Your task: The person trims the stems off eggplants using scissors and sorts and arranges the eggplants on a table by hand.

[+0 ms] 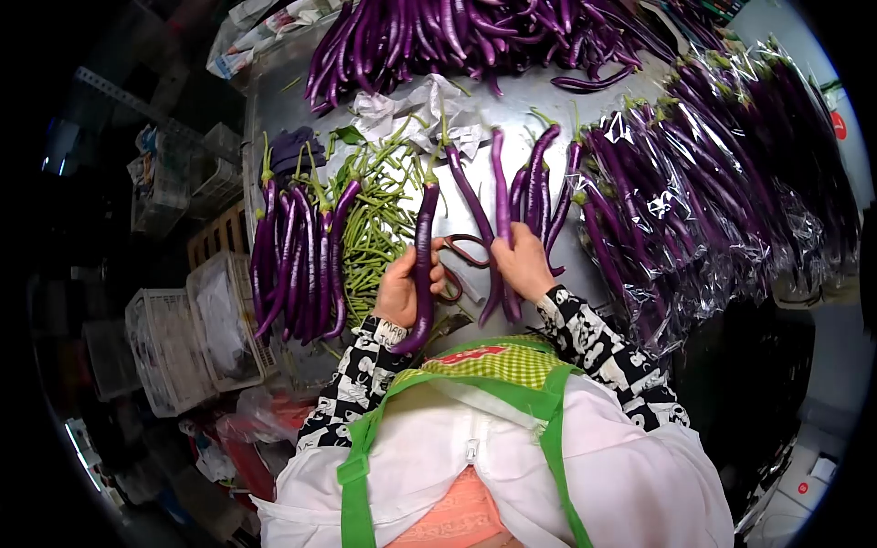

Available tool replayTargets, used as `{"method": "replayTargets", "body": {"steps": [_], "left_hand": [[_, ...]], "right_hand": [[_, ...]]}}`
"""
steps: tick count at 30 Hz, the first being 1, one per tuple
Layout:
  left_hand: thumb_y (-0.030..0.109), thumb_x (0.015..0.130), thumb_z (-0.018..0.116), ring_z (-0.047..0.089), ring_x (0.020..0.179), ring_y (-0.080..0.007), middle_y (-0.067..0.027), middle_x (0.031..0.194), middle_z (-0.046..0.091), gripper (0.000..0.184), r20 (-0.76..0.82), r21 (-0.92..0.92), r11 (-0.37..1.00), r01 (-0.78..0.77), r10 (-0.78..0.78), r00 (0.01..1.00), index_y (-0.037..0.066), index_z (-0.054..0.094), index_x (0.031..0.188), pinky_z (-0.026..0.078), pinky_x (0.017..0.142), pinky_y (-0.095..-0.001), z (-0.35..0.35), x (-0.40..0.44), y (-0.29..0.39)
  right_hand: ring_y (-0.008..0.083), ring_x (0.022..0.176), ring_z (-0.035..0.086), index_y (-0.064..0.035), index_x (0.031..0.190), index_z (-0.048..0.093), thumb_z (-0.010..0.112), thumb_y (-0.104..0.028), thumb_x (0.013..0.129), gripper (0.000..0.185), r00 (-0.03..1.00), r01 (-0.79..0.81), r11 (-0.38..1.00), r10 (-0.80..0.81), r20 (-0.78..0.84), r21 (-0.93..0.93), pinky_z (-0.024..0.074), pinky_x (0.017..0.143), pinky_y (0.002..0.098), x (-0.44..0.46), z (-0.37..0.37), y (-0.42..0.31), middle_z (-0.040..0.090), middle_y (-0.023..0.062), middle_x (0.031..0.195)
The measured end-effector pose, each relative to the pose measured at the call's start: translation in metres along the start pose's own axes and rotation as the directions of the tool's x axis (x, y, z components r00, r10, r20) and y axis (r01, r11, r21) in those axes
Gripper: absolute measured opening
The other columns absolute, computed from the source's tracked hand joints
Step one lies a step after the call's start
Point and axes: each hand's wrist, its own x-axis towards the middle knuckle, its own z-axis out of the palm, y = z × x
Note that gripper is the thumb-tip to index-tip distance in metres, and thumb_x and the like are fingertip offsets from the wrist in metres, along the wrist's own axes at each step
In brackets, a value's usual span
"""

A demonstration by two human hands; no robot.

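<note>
My left hand (406,285) is closed around a long purple eggplant (425,228), which stands nearly upright in the view with its green stem at the far end. My right hand (524,265) closes on a paler long eggplant (500,187). Another eggplant (468,192) slants in beside it; whether the right hand grips this one too, I cannot tell. Between my hands lie scissors (470,239) with dark reddish handles, partly hidden by the left fingers. Several eggplants (537,178) lie just right of my right hand.
At left, a row of eggplants (306,256) adjoins cut green stems (375,219). Crumpled white paper (438,100) lies beyond. A large eggplant heap (438,41) covers the metal table's (283,100) far side. Plastic-wrapped eggplants (676,192) fill the right. Crates (164,342) stand left of the table.
</note>
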Motion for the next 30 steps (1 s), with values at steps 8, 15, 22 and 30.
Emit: {"method": "replayTargets", "body": {"steps": [8, 15, 22, 30], "left_hand": [[0.035, 0.099, 0.052, 0.052, 0.05, -0.009, -0.002, 0.074, 0.054, 0.028, -0.099, 0.386, 0.889, -0.245, 0.304, 0.947, 0.008, 0.047, 0.105, 0.046, 0.041, -0.0217, 0.022, -0.023, 0.021], [0.034, 0.103, 0.041, 0.057, 0.07, -0.0154, -0.008, 0.094, 0.061, 0.041, -0.019, 0.18, 0.956, -0.232, 0.239, 0.971, 0.005, 0.045, 0.131, 0.046, 0.059, -0.0303, 0.012, -0.048, 0.033], [0.028, 0.105, 0.036, 0.043, 0.073, -0.0142, -0.0051, 0.101, 0.053, 0.042, 0.003, 0.017, 0.989, -0.148, 0.148, 0.989, 0.003, 0.038, 0.138, 0.04, 0.063, -0.029, 0.002, -0.064, 0.043], [0.031, 0.105, 0.034, 0.042, 0.068, -0.0131, -0.0067, 0.095, 0.053, 0.04, 0.038, -0.289, 0.948, -0.13, 0.147, 0.988, 0.003, 0.043, 0.132, 0.04, 0.058, -0.0266, -0.012, -0.049, 0.059]], "right_hand": [[0.0127, 0.072, 0.059, 0.0017, 0.125, 0.05, 0.049, -0.015, 0.098, 0.032, 0.949, 0.071, 0.883, -0.203, 0.243, 0.463, 0.0495, 0.065, 0.0272, -0.009, 0.026, -0.025, 0.059, 0.0045, 0.088], [0.0095, 0.058, 0.048, -0.0005, 0.111, 0.054, 0.041, -0.027, 0.102, 0.031, 0.763, -0.545, 0.377, -0.147, 0.63, 0.749, 0.0416, 0.05, 0.0249, -0.005, 0.031, -0.022, 0.055, 0.0034, 0.078], [0.0118, 0.055, 0.046, 0.0012, 0.126, 0.047, 0.037, -0.034, 0.104, 0.043, 0.725, -0.635, 0.204, -0.178, 0.666, 0.745, 0.0388, 0.052, 0.0275, -0.01, 0.031, -0.035, 0.053, 0.0041, 0.078], [0.0104, 0.069, 0.059, -0.0033, 0.112, 0.055, 0.045, -0.033, 0.102, 0.033, 0.769, -0.382, 0.682, -0.14, 0.624, 0.623, 0.0485, 0.061, 0.0236, -0.021, 0.056, -0.034, 0.058, 0.0012, 0.085]]}}
